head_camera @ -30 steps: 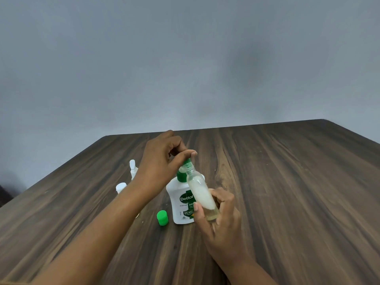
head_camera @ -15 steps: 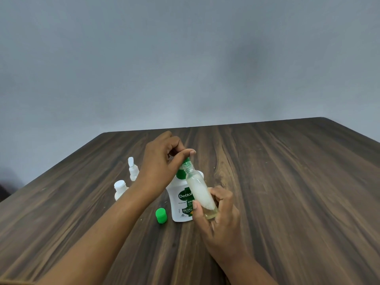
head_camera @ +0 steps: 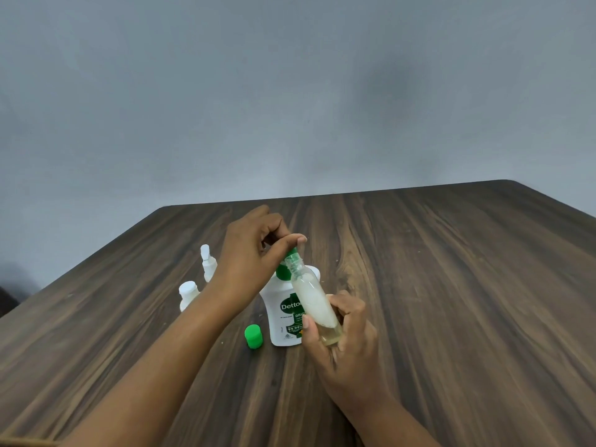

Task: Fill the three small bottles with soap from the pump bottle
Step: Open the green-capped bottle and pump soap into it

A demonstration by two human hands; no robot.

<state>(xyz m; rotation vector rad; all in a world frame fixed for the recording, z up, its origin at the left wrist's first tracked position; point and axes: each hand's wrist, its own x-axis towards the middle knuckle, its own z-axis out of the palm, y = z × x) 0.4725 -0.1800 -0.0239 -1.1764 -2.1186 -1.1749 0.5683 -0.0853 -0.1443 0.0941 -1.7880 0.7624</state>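
A white Dettol pump bottle (head_camera: 283, 314) with a green pump head stands on the wooden table (head_camera: 435, 285). My left hand (head_camera: 251, 256) rests on top of the pump head, thumb over the nozzle. My right hand (head_camera: 342, 337) holds a small clear bottle (head_camera: 311, 295) tilted, its open neck right at the nozzle; white soap and some yellowish liquid fill much of it. Two small white bottles (head_camera: 188, 293) (head_camera: 208, 266) stand to the left, behind my left forearm. A loose green cap (head_camera: 253, 336) lies beside the pump bottle.
The dark wood table stretches wide to the right and toward me. Its far edge meets a plain grey wall (head_camera: 290, 91). The left table edge runs diagonally past the white bottles.
Both hands stay where they were on the pump head and the clear bottle. The camera has tilted slightly, so everything sits a little higher in view.
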